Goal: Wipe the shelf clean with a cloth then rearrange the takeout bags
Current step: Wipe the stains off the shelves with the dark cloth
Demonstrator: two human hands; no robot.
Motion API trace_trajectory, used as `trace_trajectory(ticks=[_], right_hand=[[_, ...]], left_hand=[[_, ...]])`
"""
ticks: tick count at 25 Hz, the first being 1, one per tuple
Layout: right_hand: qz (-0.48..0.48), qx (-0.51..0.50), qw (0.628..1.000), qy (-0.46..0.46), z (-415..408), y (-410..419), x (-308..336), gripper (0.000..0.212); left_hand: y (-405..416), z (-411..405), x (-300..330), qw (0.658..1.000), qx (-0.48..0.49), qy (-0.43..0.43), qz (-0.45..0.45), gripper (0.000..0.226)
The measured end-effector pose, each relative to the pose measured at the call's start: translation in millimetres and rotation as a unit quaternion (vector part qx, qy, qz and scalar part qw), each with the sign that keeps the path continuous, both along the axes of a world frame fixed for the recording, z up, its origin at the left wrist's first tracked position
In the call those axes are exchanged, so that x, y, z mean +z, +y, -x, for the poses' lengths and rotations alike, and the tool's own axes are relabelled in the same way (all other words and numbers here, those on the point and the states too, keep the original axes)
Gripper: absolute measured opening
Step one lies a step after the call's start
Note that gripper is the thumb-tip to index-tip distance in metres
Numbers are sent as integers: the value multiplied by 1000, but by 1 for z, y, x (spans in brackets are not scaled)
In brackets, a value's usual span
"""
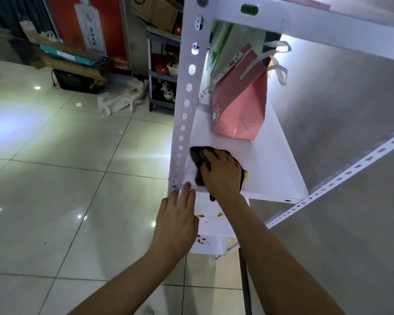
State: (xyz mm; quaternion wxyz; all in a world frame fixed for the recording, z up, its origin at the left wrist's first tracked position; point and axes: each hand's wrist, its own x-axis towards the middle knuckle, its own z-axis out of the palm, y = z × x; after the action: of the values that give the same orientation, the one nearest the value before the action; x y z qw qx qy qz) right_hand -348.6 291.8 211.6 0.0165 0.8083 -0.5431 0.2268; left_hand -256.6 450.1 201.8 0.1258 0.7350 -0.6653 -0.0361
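My right hand [222,171] presses a dark cloth [197,158] with a yellow edge flat on the white shelf board [273,164], near its front left corner. My left hand [176,220] rests with fingers apart against the base of the white perforated upright [184,114] at the shelf's front edge, holding nothing. A pink takeout bag [239,103] with white handles stands further back on the same board. Behind it a white and green bag [225,44] leans, partly hidden. The lower shelf [210,223] shows brown sauce stains.
A second perforated post [341,178] slants on the right against a grey wall. On the tiled floor to the left lie a crumpled white bag [121,98], a grey trolley [162,71] with items, and stacked cardboard boxes [71,57].
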Motion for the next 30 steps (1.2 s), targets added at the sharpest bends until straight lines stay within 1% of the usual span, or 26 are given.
trace_trajectory(ticks=[3, 5, 7, 8, 10, 12, 14, 17, 19, 21, 25, 27, 30], right_hand=[[-14, 23, 1000, 9, 10, 11, -3, 51], [-48, 40, 998, 22, 13, -12, 6, 52], [-90, 39, 994, 46, 11, -32, 15, 47], [-95, 31, 994, 47, 11, -34, 16, 45], [-75, 5, 997, 35, 15, -19, 12, 43], [-46, 12, 999, 22, 28, 2, 4, 48], [-48, 27, 998, 23, 41, 3, 4, 50], [-128, 6, 990, 60, 47, -34, 19, 46], [-154, -23, 985, 71, 51, -53, 24, 47], [-150, -35, 987, 55, 60, -48, 22, 48], [-76, 1, 996, 37, 90, 2, 5, 46], [-89, 9, 995, 44, 98, -15, 9, 46], [-129, -40, 989, 59, 104, -58, 21, 45]], left_hand=[[-1, 10, -1, 1000, 20, -15, -3, 54], [-3, 17, -2, 999, 41, -13, 2, 50], [-2, 22, 0, 998, 58, -21, 10, 48], [-4, 24, 1, 997, 64, -32, 13, 49], [-7, 31, 7, 996, 70, -48, 12, 52], [-11, 36, 11, 996, 71, -61, 5, 56], [-17, 41, 15, 995, 73, -73, 2, 59], [-19, 45, 18, 994, 79, -80, 8, 55], [-18, 47, 18, 993, 87, -83, 8, 55], [-18, 51, 17, 992, 103, -77, 8, 56], [-21, 65, 17, 989, 119, -90, -7, 58], [-23, 69, 19, 990, 107, -92, -13, 57], [-22, 72, 21, 992, 104, -74, -20, 60]])
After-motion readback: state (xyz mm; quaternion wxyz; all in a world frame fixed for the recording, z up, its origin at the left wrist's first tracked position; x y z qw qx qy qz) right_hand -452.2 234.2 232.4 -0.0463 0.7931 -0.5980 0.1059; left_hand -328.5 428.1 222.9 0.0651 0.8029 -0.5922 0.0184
